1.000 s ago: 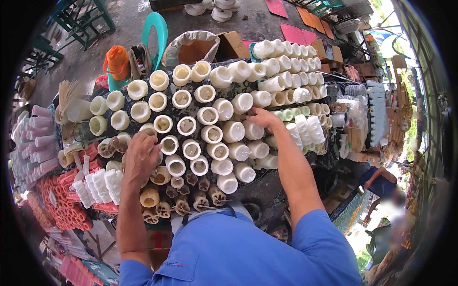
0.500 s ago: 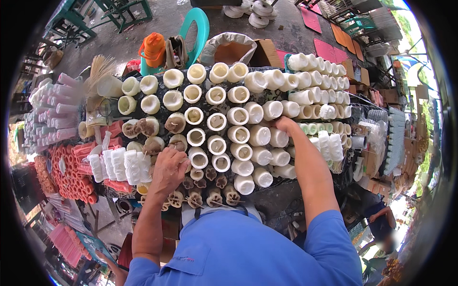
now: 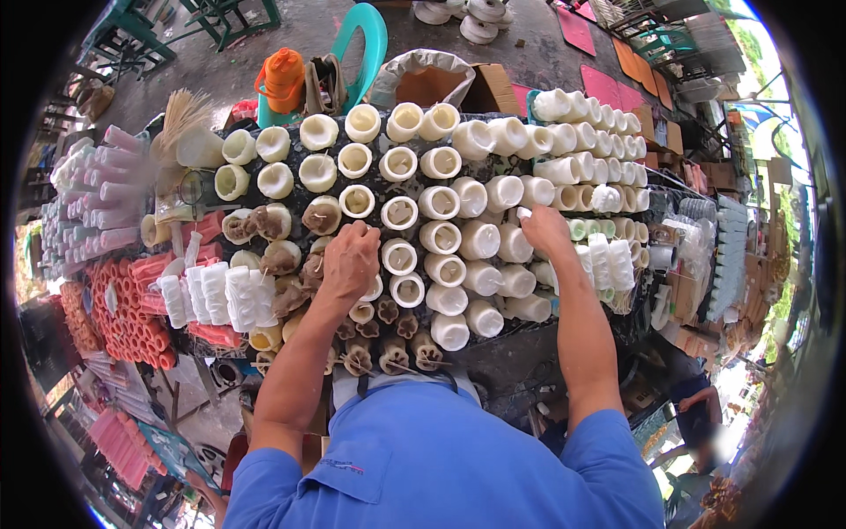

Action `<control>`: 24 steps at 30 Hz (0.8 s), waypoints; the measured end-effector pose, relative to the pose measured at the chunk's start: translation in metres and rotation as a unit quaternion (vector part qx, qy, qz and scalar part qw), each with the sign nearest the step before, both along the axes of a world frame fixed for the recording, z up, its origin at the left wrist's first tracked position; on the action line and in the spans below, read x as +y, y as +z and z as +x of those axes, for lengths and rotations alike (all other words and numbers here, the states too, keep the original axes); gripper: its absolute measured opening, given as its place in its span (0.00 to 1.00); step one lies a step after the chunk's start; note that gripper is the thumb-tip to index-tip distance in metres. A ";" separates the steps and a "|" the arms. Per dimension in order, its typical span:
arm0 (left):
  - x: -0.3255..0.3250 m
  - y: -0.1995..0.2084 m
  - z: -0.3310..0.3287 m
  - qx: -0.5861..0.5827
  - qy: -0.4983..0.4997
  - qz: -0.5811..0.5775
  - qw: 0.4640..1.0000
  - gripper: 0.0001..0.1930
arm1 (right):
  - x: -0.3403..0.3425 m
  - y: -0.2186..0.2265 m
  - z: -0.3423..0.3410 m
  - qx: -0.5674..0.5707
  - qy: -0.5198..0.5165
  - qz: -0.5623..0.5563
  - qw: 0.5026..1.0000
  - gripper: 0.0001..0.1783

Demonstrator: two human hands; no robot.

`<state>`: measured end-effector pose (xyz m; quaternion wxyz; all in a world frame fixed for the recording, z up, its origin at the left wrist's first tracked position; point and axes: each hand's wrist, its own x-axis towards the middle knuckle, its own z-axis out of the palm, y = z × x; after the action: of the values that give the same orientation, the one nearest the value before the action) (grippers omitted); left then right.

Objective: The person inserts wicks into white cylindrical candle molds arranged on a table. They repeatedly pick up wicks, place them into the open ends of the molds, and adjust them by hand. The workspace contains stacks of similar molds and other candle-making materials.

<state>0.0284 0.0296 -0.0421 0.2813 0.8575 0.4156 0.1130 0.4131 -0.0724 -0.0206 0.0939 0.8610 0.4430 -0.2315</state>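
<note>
Rows of cream-white hollow candles [image 3: 399, 212], many with a wick showing inside, cover the dark table before me. My left hand [image 3: 352, 256] is over one of these rows, its fingers bent down and drawn together. The hand hides the spot under it, so what its fingertips grip cannot be seen. Close to its left stand brown-topped candles [image 3: 322, 214]. My right hand [image 3: 545, 231] is among the candles on the right, fingers curled, with a small white bit [image 3: 524, 212] at the fingertips. A standing white candle [image 3: 515, 243] is just beside it.
Small brown flower-shaped candles [image 3: 392, 354] line the near edge. White wrapped bundles [image 3: 250, 298] and red tube-shaped pieces [image 3: 132, 310] lie left. Beyond the table are an orange jug [image 3: 283, 80], a green chair [image 3: 369, 44] and an open sack [image 3: 429, 62]. Another person [image 3: 696, 406] is at lower right.
My left hand has moved right and farther away, from the brown-topped candles to the white row. My right hand has shifted slightly right, and the white bit now shows at its fingertips.
</note>
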 end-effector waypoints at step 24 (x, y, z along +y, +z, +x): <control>-0.001 -0.012 -0.031 -0.039 0.068 0.076 0.994 0.02 | 0.014 0.003 -0.244 0.187 0.092 0.359 0.910 0.12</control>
<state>-0.0022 0.0285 -0.0539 0.2234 0.8411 0.4517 0.1967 0.1686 -0.0586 -0.0172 -0.2857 0.7327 0.5830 -0.2041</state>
